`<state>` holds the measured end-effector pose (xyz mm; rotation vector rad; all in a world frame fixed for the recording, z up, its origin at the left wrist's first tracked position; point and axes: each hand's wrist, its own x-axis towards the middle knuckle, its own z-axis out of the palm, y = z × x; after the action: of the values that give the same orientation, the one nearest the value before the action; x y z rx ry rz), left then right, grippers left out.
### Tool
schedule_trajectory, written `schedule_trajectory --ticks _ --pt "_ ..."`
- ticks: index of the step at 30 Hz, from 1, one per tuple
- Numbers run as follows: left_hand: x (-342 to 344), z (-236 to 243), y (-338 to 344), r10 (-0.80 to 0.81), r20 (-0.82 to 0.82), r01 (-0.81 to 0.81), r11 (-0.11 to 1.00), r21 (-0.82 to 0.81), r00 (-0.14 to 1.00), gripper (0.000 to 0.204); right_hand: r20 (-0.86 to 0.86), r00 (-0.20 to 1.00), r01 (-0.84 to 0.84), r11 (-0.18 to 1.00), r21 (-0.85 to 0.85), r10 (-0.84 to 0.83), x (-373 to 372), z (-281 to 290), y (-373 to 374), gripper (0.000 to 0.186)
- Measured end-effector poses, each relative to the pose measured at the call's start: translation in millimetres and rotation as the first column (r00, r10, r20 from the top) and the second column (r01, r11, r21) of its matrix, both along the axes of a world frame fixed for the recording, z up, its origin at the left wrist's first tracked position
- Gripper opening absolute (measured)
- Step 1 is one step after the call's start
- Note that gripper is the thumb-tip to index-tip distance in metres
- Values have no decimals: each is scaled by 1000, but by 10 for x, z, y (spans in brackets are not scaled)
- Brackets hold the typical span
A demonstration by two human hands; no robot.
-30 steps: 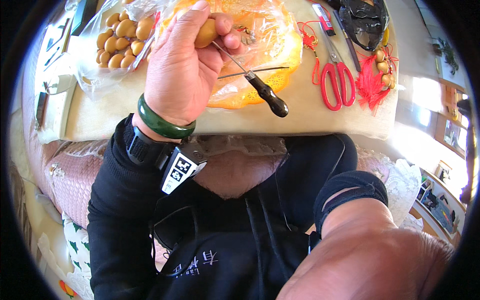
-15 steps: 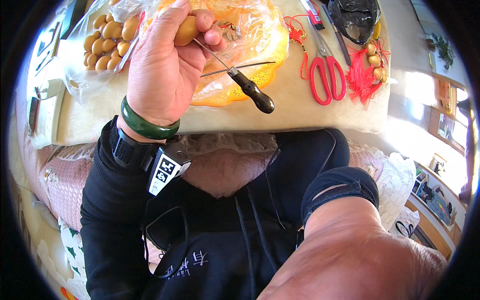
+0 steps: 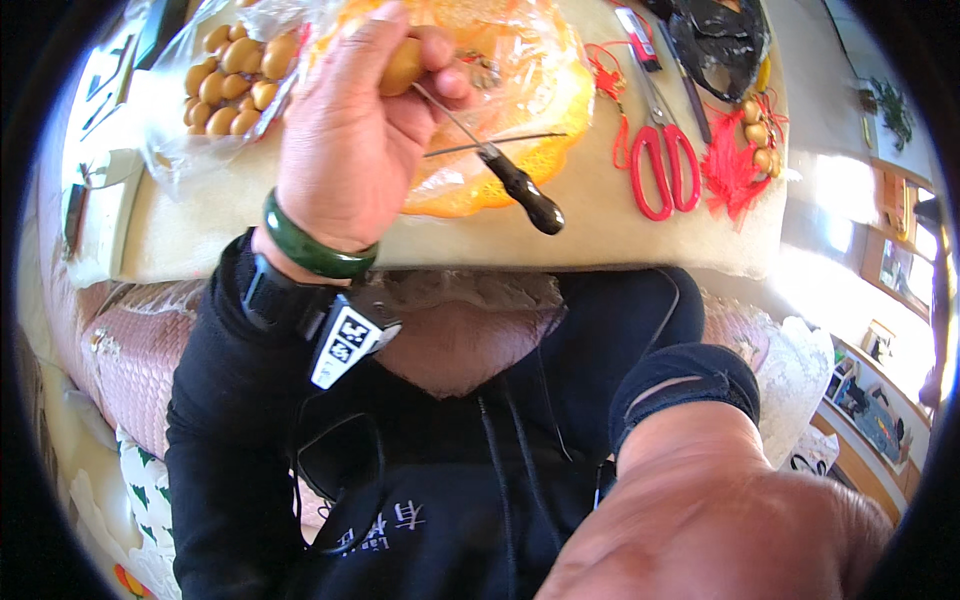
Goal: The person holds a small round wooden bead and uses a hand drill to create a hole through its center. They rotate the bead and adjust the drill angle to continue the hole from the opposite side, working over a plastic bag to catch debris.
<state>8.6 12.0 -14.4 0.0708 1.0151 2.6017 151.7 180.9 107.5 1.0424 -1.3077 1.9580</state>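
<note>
My left hand [image 3: 345,150], with a green bangle [image 3: 315,245] at its wrist, is closed around a small tan gourd [image 3: 402,68] above the table. The thin metal shaft of an awl runs into or against the gourd by my fingertips; its dark handle [image 3: 522,193] sticks out toward the lower right, not gripped. A thin dark rod [image 3: 535,137] passes behind the shaft. Close to the camera at the lower right is the back of my right hand [image 3: 720,510], raised off the table. Its fingers are out of sight.
A clear plastic bag of several gourds [image 3: 240,80] lies at the left. Under the left hand is a yellow openwork mat or tray [image 3: 500,195] with plastic over it. To the right are red-handled scissors [image 3: 665,170], a red tassel [image 3: 735,165], strung gourds [image 3: 758,135] and a black bag [image 3: 715,45].
The view has shifted a little, so the table things and my left hand appear farther right. The left hand keeps its hold on the gourd; the awl stays with it.
</note>
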Motion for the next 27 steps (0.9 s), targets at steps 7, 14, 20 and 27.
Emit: schedule_trajectory --ticks 7,14,20,27 --pt "29 54 61 84 16 -84 996 -7 996 18 49 999 17 995 99 -22 -156 -74 -63 22" --pt "10 49 30 62 53 -63 998 30 997 17 98 955 221 889 401 -282 -472 -422 -28 23" --pt "-50 81 -2 99 154 -113 990 84 983 17 40 834 360 597 717 -551 -950 -765 32 24" --pt "-61 78 -6 128 206 -152 982 109 970 14 194 820 139 516 845 -538 -904 -946 17 29"
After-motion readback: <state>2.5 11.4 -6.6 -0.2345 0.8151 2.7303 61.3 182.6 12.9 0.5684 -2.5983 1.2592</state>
